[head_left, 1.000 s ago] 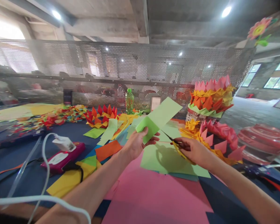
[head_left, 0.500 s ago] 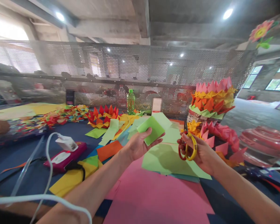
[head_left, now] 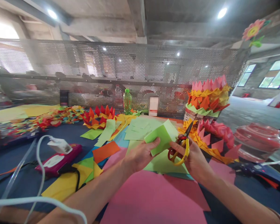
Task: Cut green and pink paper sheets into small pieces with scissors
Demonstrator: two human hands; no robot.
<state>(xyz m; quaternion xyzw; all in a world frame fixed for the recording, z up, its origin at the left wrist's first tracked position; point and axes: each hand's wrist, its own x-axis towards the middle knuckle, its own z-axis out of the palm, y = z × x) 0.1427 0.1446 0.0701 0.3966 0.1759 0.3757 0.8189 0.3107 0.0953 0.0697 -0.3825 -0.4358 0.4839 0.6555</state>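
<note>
- Left hand (head_left: 146, 153) pinching one folded green paper sheet (head_left: 160, 138)
- Right hand (head_left: 193, 155) gripping one pair of scissors (head_left: 183, 137) (pointed, yellow and loop-handled)
- Over there, one plastic bottle (head_left: 127, 102)

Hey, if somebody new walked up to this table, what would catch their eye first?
Probably the paper tower at the right rear of the table, with its spiky tiers of pink, yellow, orange and green. Next, perhaps, the green paper held up mid-table in the left hand, and the scissors in the right hand beside it. Then the big pink sheet spread nearest the camera.
</note>
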